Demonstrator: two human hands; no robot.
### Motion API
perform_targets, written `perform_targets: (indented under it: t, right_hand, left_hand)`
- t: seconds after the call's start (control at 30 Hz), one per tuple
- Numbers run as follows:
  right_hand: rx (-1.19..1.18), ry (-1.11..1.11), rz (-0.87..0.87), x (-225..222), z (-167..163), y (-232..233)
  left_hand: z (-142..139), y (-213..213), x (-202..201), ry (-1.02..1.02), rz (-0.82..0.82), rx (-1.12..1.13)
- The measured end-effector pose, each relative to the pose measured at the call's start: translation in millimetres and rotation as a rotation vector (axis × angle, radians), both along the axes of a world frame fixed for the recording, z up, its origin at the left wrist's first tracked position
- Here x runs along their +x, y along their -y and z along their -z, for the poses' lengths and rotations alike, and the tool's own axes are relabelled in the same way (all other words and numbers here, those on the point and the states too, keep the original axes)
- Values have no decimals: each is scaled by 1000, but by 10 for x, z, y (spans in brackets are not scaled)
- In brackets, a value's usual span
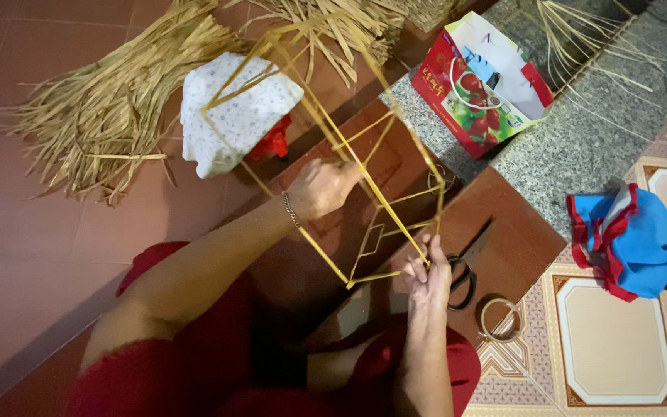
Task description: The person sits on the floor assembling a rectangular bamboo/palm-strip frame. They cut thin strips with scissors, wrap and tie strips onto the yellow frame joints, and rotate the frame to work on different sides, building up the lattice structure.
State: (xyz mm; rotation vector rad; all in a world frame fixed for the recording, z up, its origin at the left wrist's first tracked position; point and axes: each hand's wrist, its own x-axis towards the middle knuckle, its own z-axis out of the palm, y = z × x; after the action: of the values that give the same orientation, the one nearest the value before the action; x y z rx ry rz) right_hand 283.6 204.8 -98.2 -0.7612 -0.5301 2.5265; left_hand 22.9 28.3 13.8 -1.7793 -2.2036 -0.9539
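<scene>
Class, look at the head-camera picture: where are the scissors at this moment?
The scissors lie on the brown floor just right of the right hand, with a coil of wire beside them at lower right.

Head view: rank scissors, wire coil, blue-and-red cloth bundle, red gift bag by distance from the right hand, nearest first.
From the right hand:
1. Scissors, right beside it on the brown board.
2. Wire coil, lower right, at the board's edge.
3. Blue-and-red cloth bundle, far right on the patterned tiles.
4. Red gift bag, up top on the grey stone strip; close to the bundle in distance, ranking loose.
</scene>
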Motion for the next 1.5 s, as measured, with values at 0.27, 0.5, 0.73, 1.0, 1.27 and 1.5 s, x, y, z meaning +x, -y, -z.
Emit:
perform_targets:
  t: [0.27,0.5,0.73,1.0,1.27,1.5]
  right_hand:
    - [44,195,17,-214,-466,234]
    - [165,45,-134,-252,-475,212]
    - [-20,9,-85,-233,-261,193]
    - [-50,-10,-120,-193,-198,150]
    - [-65,-62,-175,-191,-247,116]
    - [277,213,-139,-242,-495,297]
  left_hand:
    - [207,193,-92,42,-110,-27]
    - [206,284,-164,-220,-119,3]
    - [-168,326,91,-323,-29,-162]
    - [152,8,122,-400,215,-455]
    - [186,-40,171,-384,163,-277]
    - [160,-95,-38,183,125,-318]
